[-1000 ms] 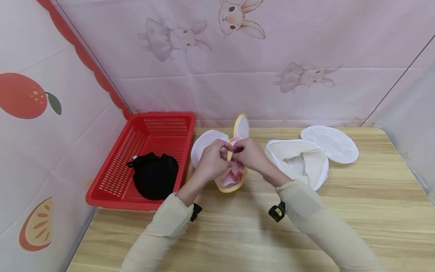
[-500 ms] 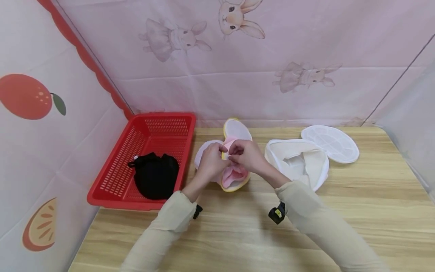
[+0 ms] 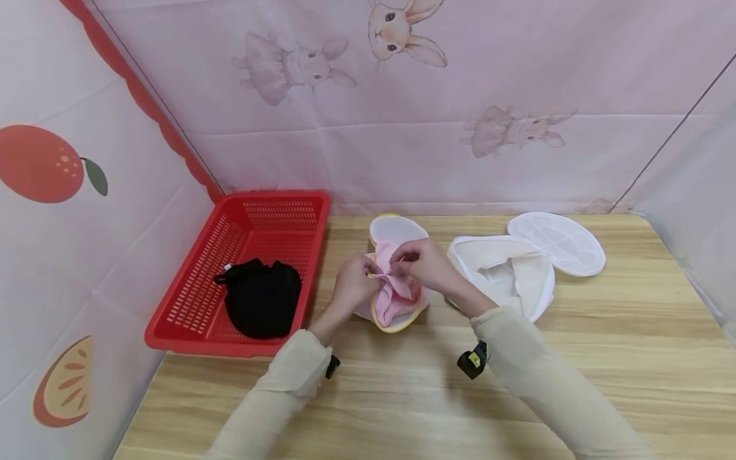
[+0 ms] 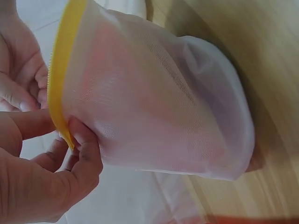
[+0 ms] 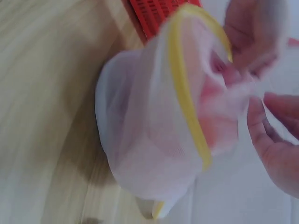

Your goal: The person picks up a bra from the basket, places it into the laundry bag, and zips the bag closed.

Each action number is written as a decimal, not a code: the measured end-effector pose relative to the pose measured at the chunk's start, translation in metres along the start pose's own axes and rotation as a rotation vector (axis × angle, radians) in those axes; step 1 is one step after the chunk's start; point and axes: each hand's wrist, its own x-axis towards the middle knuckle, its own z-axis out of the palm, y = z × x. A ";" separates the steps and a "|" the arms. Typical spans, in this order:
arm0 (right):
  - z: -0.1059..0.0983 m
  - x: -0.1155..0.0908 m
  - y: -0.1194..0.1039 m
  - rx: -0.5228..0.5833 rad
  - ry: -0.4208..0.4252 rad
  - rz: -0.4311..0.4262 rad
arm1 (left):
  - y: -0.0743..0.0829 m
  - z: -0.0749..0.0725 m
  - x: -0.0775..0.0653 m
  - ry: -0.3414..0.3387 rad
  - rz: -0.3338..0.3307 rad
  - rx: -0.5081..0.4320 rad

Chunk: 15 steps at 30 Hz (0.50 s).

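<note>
Left hand: your left hand (image 3: 353, 281) pinches the yellow zipper band (image 4: 60, 60) between thumb and fingers.
Right hand: your right hand (image 3: 425, 262) is curled at the pink cloth (image 3: 397, 297); you cannot tell whether the fingertips pinch it, as the wrist view is blurred there.
Mesh zip bag: the mesh zip bag (image 4: 159, 102) is sheer, pale and rounded, on the table between your hands, its mouth open with the soft, crumpled cloth bunched inside and rising out.
Bag flap: a rounded white flap (image 3: 399, 229) edged in yellow stands at the far side.
White bag: a white-rimmed bag (image 3: 545, 287) to the right shows folded cream fabric (thick-looking, almost padded), with a flat oval lid (image 3: 556, 244) touching its far edge.
Red basket: slotted plastic (image 3: 241, 348), rectangular, at your left, holding a matte black garment (image 3: 264, 300).
Table: pale, streaked wood grain (image 3: 402, 409).
</note>
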 end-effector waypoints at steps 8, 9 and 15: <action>-0.018 -0.003 0.029 -0.208 -0.008 0.223 | -0.008 0.001 -0.002 0.024 0.016 0.024; -0.018 -0.003 0.032 -0.233 -0.033 0.238 | -0.008 0.002 -0.002 0.025 0.016 0.023; -0.015 -0.007 0.040 -0.237 -0.042 0.240 | -0.011 0.003 -0.004 0.048 0.031 0.017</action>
